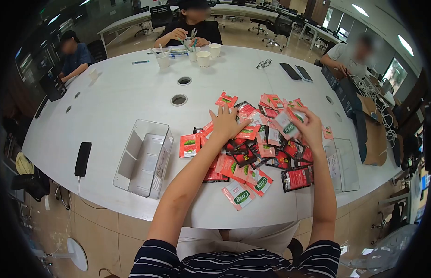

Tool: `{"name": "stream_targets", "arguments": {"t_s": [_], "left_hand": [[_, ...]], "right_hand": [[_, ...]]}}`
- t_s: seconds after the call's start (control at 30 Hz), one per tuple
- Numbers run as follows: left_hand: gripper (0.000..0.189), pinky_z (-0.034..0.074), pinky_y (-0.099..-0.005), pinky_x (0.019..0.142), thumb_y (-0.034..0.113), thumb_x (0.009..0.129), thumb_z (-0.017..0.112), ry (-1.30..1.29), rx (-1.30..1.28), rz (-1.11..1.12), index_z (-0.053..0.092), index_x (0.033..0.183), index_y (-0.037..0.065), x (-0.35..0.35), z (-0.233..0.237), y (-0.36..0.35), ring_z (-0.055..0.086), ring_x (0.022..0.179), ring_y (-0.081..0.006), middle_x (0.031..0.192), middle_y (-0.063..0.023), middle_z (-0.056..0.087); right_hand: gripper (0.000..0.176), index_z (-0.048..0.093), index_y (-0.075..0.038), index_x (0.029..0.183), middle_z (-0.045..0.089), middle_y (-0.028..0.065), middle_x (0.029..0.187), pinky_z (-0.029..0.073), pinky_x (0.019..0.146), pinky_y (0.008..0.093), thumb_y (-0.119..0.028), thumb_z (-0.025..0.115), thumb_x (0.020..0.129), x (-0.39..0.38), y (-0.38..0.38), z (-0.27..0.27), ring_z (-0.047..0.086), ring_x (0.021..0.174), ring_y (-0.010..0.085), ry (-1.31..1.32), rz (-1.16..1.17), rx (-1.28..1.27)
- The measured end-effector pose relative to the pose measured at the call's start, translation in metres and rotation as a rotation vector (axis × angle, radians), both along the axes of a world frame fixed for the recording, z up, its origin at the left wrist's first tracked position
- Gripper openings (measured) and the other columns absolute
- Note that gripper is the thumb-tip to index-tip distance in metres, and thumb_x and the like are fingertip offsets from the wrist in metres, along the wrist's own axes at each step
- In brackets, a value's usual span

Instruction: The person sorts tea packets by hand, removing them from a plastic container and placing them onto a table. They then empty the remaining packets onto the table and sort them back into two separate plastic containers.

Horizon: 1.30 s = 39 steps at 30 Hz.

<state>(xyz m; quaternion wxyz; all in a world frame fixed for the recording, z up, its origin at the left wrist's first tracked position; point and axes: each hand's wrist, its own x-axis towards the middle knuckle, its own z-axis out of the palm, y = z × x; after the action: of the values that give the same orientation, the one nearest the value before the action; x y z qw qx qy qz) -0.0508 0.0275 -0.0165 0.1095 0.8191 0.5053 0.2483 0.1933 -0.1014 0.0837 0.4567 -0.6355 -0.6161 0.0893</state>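
Observation:
A loose pile of small flat sachets (264, 150), some red and white with a green "Cozy" label, others black and red, covers the table in front of me. My left hand (228, 124) lies on the pile's left side, fingers spread. Above the right part of the pile, my right hand (309, 126) pinches a red and white Cozy sachet (286, 124), slightly blurred. To the left stands a clear plastic bin (132, 150) with nothing in it. Right of my right forearm is another clear plastic container or lid (347, 164), partly hidden by that arm.
Across the white table (118, 106), a person (197, 34) handles pens and straw-like sticks by paper cups (203, 58). Two phones (296, 72) and glasses (264, 64) lie far right. A black power bank (83, 159) with a cable lies left. Boxes and cables (370, 125) line the right edge.

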Motion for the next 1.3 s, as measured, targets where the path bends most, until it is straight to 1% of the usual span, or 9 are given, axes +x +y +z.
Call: {"name": "stream_targets", "arguments": {"t_s": [0.13,0.17,0.2,0.27,0.3,0.43,0.63,0.87,1.3], "left_hand": [[0.083,0.018,-0.0723,0.103,0.074,0.078,0.051,-0.008,0.002,-0.003,0.056,0.127,0.007,-0.001,0.0,-0.001,0.033,0.135,-0.0418,0.137,-0.0265,0.044],[0.082,0.019,-0.069,0.106,0.072,0.079,0.052,0.061,-0.034,0.018,0.051,0.133,0.01,-0.001,0.003,-0.002,0.032,0.136,-0.0383,0.14,-0.022,0.043],[0.081,0.019,-0.0688,0.106,0.072,0.08,0.052,0.056,-0.035,0.017,0.05,0.133,0.011,-0.001,0.003,-0.004,0.032,0.137,-0.0386,0.141,-0.0219,0.043],[0.081,0.02,-0.0685,0.106,0.072,0.08,0.051,0.057,-0.026,0.009,0.05,0.134,0.011,-0.002,0.004,-0.003,0.032,0.137,-0.0392,0.143,-0.0217,0.041],[0.08,0.02,-0.0675,0.107,0.072,0.081,0.05,0.084,-0.036,0.02,0.049,0.135,0.012,-0.003,0.006,-0.003,0.03,0.138,-0.039,0.145,-0.0217,0.038],[0.08,0.019,-0.07,0.105,0.072,0.081,0.05,0.041,-0.057,-0.018,0.051,0.132,0.011,-0.003,0.003,-0.001,0.03,0.138,-0.0378,0.146,-0.0226,0.037],[0.077,0.019,-0.063,0.11,0.069,0.083,0.05,0.118,-0.124,0.017,0.046,0.139,0.016,-0.004,0.013,-0.004,0.027,0.142,-0.0324,0.152,-0.0165,0.03],[0.079,0.018,-0.0663,0.108,0.069,0.084,0.048,0.107,-0.124,0.001,0.045,0.14,0.015,-0.005,0.012,-0.004,0.028,0.141,-0.0344,0.151,-0.0188,0.031],[0.07,0.02,-0.067,0.107,0.064,0.086,0.049,0.079,-0.105,-0.008,0.048,0.137,0.016,-0.007,0.009,-0.001,0.03,0.14,-0.0344,0.149,-0.0191,0.034]], "right_hand": [[0.048,0.062,-0.002,0.116,0.069,0.0088,0.099,0.047,0.082,0.0285,-0.017,0.077,0.074,0.019,-0.026,-0.022,0.061,0.094,0.0124,-0.011,-0.059,0.089],[0.057,0.057,-0.002,0.123,0.067,0.0108,0.107,0.042,0.095,0.033,-0.02,0.078,0.074,0.025,-0.025,-0.031,0.063,0.097,0.0187,-0.043,-0.058,0.111],[0.058,0.054,-0.004,0.128,0.061,0.0159,0.12,0.046,0.093,0.0354,-0.021,0.076,0.076,0.028,-0.024,-0.043,0.059,0.108,0.0235,0.122,-0.032,0.025],[0.054,0.056,-0.004,0.126,0.057,0.0185,0.124,0.041,0.1,0.0409,-0.024,0.074,0.079,0.036,-0.021,-0.056,0.054,0.116,0.032,-0.409,-0.046,0.089],[0.049,0.059,-0.003,0.123,0.056,0.0191,0.126,0.037,0.103,0.0437,-0.026,0.07,0.082,0.026,-0.025,-0.048,0.05,0.12,0.0352,-0.417,-0.036,0.049],[0.05,0.058,-0.005,0.125,0.053,0.0141,0.134,0.038,0.104,0.0417,-0.03,0.07,0.083,0.014,-0.025,-0.059,0.049,0.125,0.0323,-0.269,0.179,-0.11],[0.058,0.054,-0.007,0.125,0.053,0.0112,0.128,0.038,0.102,0.0439,-0.033,0.075,0.078,0.002,-0.029,-0.05,0.049,0.122,0.0305,-0.115,0.198,-0.241],[0.062,0.054,-0.009,0.126,0.049,0.0107,0.132,0.036,0.104,0.0446,-0.031,0.078,0.074,-0.005,-0.03,-0.053,0.046,0.125,0.0297,-0.254,0.168,-0.209],[0.041,0.06,-0.005,0.118,0.064,0.0163,0.109,0.05,0.08,0.0379,-0.001,0.067,0.078,0.0,-0.024,-0.054,0.064,0.093,0.0309,0.008,0.174,-0.007]]}}
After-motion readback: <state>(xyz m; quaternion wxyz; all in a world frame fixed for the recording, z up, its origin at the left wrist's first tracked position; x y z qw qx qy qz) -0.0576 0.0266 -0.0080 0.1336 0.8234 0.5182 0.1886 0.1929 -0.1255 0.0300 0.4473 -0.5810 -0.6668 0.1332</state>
